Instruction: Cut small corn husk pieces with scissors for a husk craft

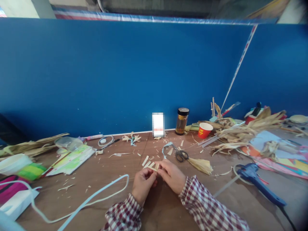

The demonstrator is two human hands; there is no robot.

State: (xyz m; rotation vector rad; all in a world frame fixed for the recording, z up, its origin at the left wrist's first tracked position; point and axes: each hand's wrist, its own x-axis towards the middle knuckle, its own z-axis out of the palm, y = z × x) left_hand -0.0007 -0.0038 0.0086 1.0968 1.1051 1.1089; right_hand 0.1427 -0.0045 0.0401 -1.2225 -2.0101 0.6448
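Seen from where I stand, a person in checked sleeves works at a brown worktop, two hands close together. The grip of the left hand is narrow, thumb and fingers closed on a pale strip held just above the surface. The right hand meets it from 3 o'clock, thumb and forefinger pinched at the strip's near end; how the curled fingers underneath sit, I cannot tell.

Several loose cut strips lie just beyond the fingertips at 11 o'clock. Black-handled scissors rest nearby at 2 o'clock, touching a fan of dried husk. Farther out, a lidded jar stands upright at 1 o'clock, a red paper cup at 2, and a blue glue gun lies at 3. A small husk flower sits at 11 o'clock; a white cord loops in from 8.
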